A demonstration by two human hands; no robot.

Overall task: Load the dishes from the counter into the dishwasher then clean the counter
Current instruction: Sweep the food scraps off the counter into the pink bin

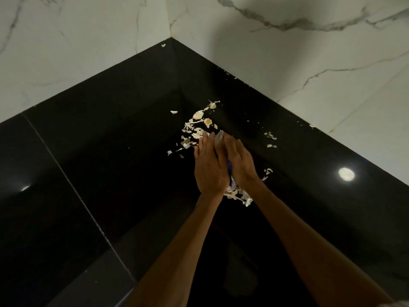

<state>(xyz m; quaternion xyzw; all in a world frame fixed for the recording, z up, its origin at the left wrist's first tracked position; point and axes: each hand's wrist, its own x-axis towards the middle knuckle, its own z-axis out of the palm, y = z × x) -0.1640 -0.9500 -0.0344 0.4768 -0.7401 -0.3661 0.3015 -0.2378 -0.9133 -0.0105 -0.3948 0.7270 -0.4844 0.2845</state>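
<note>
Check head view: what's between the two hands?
A gathered clump of pale peels and something blue, pressed between the left hand and right hand, over the black counter.

Black glossy bench [110, 173], marble-walled corner: left hand [209, 167] and right hand [240, 161] are pressing together, fingers straight, sandwiching pale garlic peels [238, 194] and something blue; loose peels [195, 127] are lying just beyond the fingertips.

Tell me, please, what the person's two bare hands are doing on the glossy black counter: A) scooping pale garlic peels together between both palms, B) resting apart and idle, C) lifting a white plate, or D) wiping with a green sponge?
A: the left hand and right hand press together over the glossy black counter, with pale garlic peels bunched between the palms and more scattered ahead.
</note>
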